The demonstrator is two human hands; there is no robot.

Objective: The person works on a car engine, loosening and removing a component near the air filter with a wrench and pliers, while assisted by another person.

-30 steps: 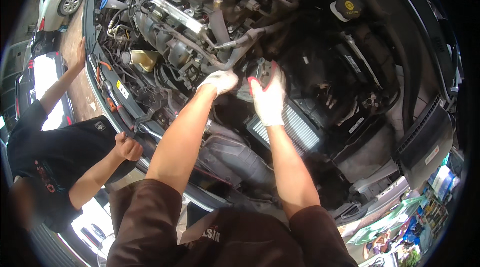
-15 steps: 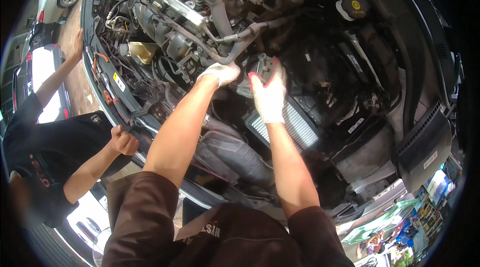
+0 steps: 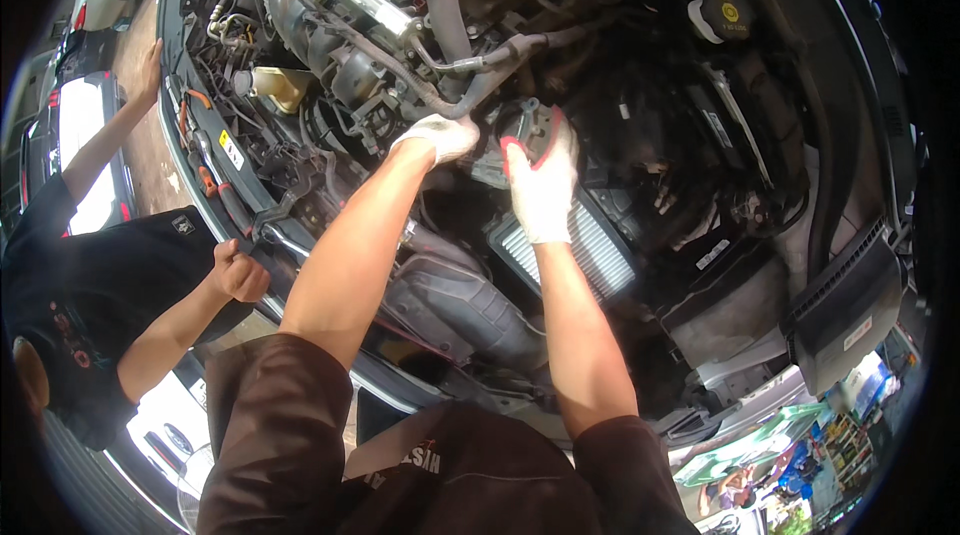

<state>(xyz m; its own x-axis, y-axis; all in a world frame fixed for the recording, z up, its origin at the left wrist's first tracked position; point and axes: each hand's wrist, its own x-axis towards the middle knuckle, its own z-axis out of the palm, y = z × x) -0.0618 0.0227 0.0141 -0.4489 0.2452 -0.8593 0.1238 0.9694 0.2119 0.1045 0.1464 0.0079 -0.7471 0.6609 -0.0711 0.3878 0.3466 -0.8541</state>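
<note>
Both my hands wear white work gloves over an open car engine bay. My right hand [image 3: 546,183] is wrapped round a grey metal housing [image 3: 530,123] with bolts on its top, its thumb on the near side and the red palm side of the glove showing. My left hand [image 3: 440,138] is closed just left of it, below a thick bent hose [image 3: 480,93]. Its fingers curl out of sight, so I cannot tell what they grip. Under my right wrist lies a pleated white panel air filter [image 3: 575,243] in a dark frame.
A co-worker's closed hand [image 3: 241,272] hovers at the left, and their other hand [image 3: 151,72] rests by the car's edge. Orange-handled tools [image 3: 208,181] lie along the front rim. A black ribbed air duct [image 3: 470,303] sits between my forearms. A black-capped reservoir [image 3: 722,15] stands far right.
The view has shifted slightly. Both gloved hands keep nearly the same place and grip, with the metal housing still in my right hand.
</note>
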